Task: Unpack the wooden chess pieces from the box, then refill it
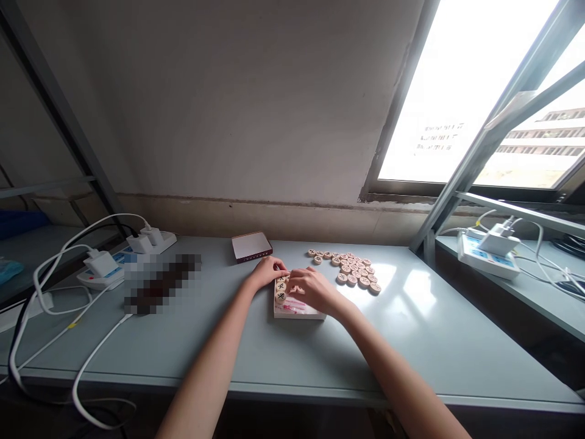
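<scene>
Xiangqi pieces (351,271), round wooden discs with dark characters cut into their faces, lie in two groups. Most form a loose, close-packed cluster on the table (411,341), at about 2 o'clock from a shallow white tray (297,314). A few sit in a neat row along the tray's left side, at about 9 o'clock within it, with pink lining (292,305) showing beside them. The tray's wall seems to keep that row straight and stop the discs from sliding.

The left hand (269,272) comes in at the tray's upper left, its fingers (278,264) curled loosely over the top end of the row. The right hand (311,289) arches over the tray's middle, its fingers (295,281) bent down towards the row. Both hands look relaxed rather than clenched, but they hide their fingertips, so I cannot tell whether either is gripping a disc.

A small white box with a dark red edge (251,247) lies at about 10 o'clock from the tray. Farther out at 9 o'clock, a power strip (150,242) trails white cables (91,372) beside a pixelated object (159,283). A second power strip (487,256) sits on a lower ledge at 3 o'clock, beneath a bright window (457,103).
</scene>
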A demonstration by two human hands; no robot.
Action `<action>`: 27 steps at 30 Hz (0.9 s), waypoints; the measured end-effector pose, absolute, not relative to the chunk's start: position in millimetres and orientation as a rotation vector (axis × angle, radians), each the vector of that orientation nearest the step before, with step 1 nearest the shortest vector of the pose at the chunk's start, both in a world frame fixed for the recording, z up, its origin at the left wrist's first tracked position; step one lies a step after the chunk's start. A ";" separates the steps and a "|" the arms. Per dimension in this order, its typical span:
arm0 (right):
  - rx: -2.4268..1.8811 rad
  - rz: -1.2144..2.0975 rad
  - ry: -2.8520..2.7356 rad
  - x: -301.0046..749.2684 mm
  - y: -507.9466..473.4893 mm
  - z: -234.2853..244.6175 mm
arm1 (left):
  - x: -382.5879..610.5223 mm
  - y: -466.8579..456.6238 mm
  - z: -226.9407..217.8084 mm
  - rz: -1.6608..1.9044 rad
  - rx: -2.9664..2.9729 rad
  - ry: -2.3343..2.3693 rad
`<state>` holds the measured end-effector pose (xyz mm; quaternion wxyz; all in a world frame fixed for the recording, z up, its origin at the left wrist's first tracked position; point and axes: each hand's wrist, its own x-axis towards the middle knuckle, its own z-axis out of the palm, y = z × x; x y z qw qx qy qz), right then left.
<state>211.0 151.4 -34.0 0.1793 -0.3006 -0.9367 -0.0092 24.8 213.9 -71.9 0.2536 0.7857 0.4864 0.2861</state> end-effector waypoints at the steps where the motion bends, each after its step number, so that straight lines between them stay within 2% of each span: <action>1: -0.919 -0.105 -2.628 216.2 153.9 -30.9 | 24.9 213.7 -71.6 0.780 2.136 1.317; 6: -1.470 -0.541 -2.442 258.3 168.9 -22.5 | 25.3 211.9 -69.2 0.775 2.125 1.336; 10: -1.847 -0.409 -2.415 288.6 175.3 -24.1 | 25.5 210.6 -68.4 0.768 2.101 1.337; 13: -1.939 -0.296 -2.458 295.6 176.7 -25.1 | 25.7 210.2 -68.1 0.762 2.100 1.342; 17: -1.813 -0.251 -2.461 287.8 175.3 -22.6 | 25.5 210.2 -67.6 0.764 2.104 1.337; 23: -1.288 0.175 -2.492 257.8 161.8 -12.5 | 25.5 209.9 -67.7 0.782 2.121 1.317; 27: -1.056 0.203 -2.575 236.5 153.5 -16.6 | 25.9 210.1 -68.0 0.777 2.111 1.312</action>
